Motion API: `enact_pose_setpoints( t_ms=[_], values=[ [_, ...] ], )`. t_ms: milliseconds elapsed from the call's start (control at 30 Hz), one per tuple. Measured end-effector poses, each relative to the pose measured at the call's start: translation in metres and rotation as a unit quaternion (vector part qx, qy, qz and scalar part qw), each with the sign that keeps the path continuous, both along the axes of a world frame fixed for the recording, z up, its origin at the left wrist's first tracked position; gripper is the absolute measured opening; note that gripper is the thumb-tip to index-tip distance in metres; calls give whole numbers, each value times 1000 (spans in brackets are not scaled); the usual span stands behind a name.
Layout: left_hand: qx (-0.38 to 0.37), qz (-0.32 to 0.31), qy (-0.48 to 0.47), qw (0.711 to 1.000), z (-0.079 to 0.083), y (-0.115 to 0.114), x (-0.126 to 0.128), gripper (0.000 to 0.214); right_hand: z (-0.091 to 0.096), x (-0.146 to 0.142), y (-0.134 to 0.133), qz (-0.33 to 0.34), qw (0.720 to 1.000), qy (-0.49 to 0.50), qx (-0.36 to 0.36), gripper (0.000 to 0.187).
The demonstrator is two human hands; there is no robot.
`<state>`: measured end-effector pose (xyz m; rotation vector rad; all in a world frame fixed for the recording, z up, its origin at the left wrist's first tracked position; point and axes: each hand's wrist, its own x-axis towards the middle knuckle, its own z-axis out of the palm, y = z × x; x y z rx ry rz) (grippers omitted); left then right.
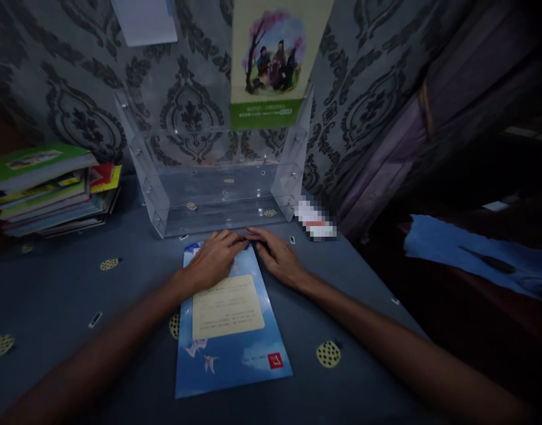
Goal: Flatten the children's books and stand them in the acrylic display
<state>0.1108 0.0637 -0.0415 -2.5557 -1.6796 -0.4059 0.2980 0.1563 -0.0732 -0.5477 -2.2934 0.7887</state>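
A blue book (235, 366) with a sky-patterned cover and a cream text panel lies flat on the patterned tablecloth. My left hand (215, 260) rests on its upper part, fingers stretched toward the far edge. At the book's far right corner is my right hand (279, 257), its fingers extended and its thumb apart. The fingertips of both hands nearly meet there, and the far edge is partly hidden beneath them. Just behind the hands stands a clear plastic rack (217, 206) with stepped shelves.
A stack of books (45, 189) sits at the left. A cream and green booklet (271, 71) and a white sheet (147, 23) appear above the rack. Right of the rack lies a blurred-out white item (315, 218). A purple curtain (390, 153) hangs beyond the table's right edge.
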Motion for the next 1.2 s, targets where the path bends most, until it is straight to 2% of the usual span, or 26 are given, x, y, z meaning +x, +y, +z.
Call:
enact_pose_setpoints(
  t_ms=[233, 400, 733, 833, 1033, 1200],
  values=[
    [18, -49, -7, 999, -2, -3, 0, 42, 1, -1, 0, 19, 1000, -1, 13, 43],
    [37, -73, -6, 997, -1, -14, 8, 42, 1, 0, 0, 32, 999, -6, 20, 42],
    [-2, -77, -31, 997, 0, -27, 16, 41, 5, 0, -3, 35, 997, -36, 54, 39],
    [4, -54, -23, 998, 0, -29, 15, 40, 4, -1, -3, 37, 996, -43, 69, 37],
    [43, 88, -22, 995, -3, -38, -9, 32, 4, 0, -2, 44, 995, -49, 73, 37],
    [64, 108, -42, 991, -8, -43, -22, 31, 4, 1, -2, 37, 995, -55, 76, 37]
  ],
)
